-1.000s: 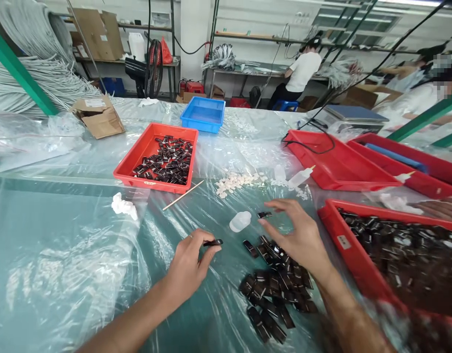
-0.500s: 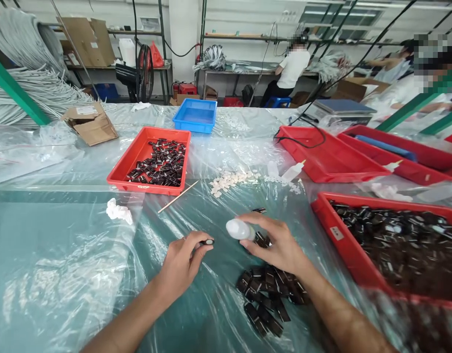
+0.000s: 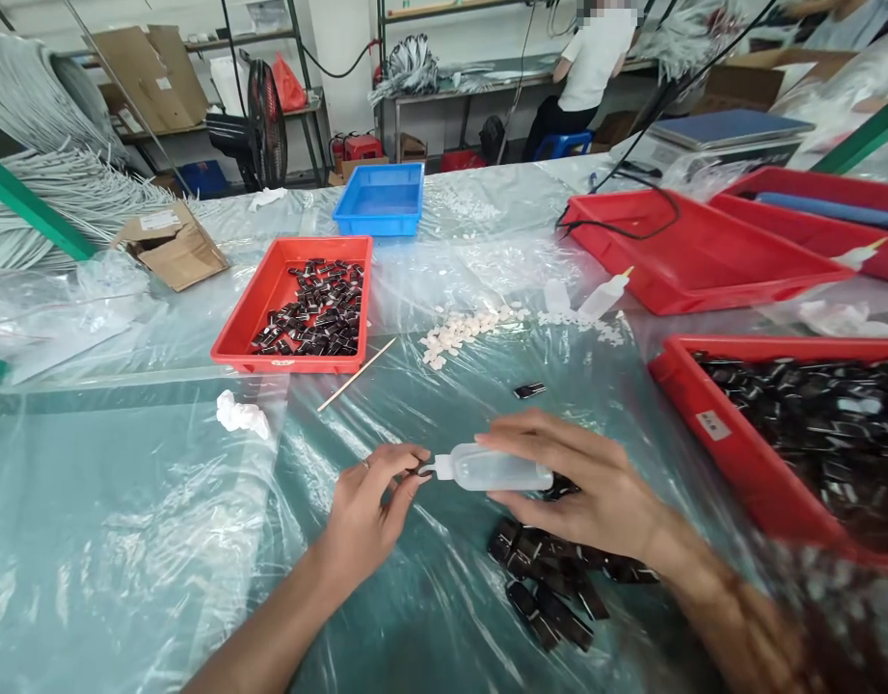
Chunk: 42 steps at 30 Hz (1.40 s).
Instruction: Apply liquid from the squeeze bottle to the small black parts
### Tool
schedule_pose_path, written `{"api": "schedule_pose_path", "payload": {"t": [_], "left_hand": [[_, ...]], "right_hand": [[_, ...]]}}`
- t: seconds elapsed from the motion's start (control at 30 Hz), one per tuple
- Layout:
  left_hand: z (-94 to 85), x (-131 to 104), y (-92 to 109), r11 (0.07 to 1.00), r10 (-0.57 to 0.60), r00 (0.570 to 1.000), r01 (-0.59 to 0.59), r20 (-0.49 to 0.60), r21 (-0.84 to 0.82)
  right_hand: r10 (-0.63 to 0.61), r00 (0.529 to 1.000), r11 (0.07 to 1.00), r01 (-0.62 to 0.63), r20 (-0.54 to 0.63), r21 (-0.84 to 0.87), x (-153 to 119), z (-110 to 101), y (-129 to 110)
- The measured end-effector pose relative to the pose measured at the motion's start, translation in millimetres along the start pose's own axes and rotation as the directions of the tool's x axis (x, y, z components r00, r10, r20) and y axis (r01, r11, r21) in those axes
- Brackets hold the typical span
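Note:
Between thumb and fingertips, my left hand [image 3: 375,496] pinches a small black piece [image 3: 423,469], mostly covered by the fingers. My right hand [image 3: 578,477] is closed around a translucent squeeze bottle [image 3: 497,467], which lies level in the air. The bottle's white nozzle points left and meets the black piece, or comes very close to it. Under my right hand is a pile of black plastic parts [image 3: 549,583]. One loose black part [image 3: 529,390] lies beyond it. Small whitish pieces [image 3: 462,331] are scattered on the sheet past my hands.
A red tray [image 3: 227,333] of black parts stands ahead left, with a thin wooden stick [image 3: 357,374] and crumpled tissue [image 3: 241,414] near it. At right is a larger red bin [image 3: 758,472] of black parts. Farther back are a blue tray [image 3: 378,226] and another squeeze bottle [image 3: 604,297].
The squeeze bottle in my right hand has turned from end-on to lying sideways, its nozzle now at the black piece. My left hand keeps its pinch. The view has shifted slightly.

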State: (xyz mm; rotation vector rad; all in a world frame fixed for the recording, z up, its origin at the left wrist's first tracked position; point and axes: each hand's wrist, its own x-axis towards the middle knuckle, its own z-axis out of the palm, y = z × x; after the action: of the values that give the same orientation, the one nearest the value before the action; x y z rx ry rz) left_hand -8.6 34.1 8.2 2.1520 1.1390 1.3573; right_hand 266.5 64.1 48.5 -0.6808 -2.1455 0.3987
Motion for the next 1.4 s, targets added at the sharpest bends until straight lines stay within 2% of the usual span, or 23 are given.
{"api": "schedule_pose_path", "payload": {"t": [0.13,0.27,0.4,0.67,0.8,0.97,1.13,1.4], "left_hand": [[-0.7,2,0,0.999,0.024,1.0,-0.025,0.009,0.038],[-0.7,2,1,0.999,0.038,0.999,-0.038,0.018,0.031],[-0.7,2,2,0.997,0.054,0.998,-0.055,0.023,0.047],[-1.6,3,2,0.997,0.058,0.997,-0.06,0.049,0.044],[-2.5,5,3,0.996,0.051,0.998,-0.053,0.036,0.065],[-4.8,4,6,0.995,-0.011,0.999,0.006,0.049,0.097],[-3.4,3,5,0.997,-0.027,0.999,0.024,0.04,0.071],[-2.9,5,6,1.0,-0.005,1.0,0.004,0.012,0.023]], "right_hand": [[-0.02,1.0,0.999,0.02,-0.001,0.046,1,-3,-1],[-0.048,0.999,0.999,0.048,-0.005,0.008,2,-5,-7],[-0.026,1.0,0.999,0.026,0.006,-0.026,3,-7,-12],[-0.051,0.999,0.998,0.052,-0.004,0.022,3,-5,-8],[-0.13,0.992,0.982,0.128,-0.003,-0.139,2,-7,-13],[-0.226,0.971,0.908,0.238,0.074,-0.345,-6,-9,-19],[-0.227,0.969,0.878,0.249,0.103,-0.408,-7,-9,-23],[-0.217,0.975,0.89,0.221,0.058,-0.398,-19,1,-19]]}}
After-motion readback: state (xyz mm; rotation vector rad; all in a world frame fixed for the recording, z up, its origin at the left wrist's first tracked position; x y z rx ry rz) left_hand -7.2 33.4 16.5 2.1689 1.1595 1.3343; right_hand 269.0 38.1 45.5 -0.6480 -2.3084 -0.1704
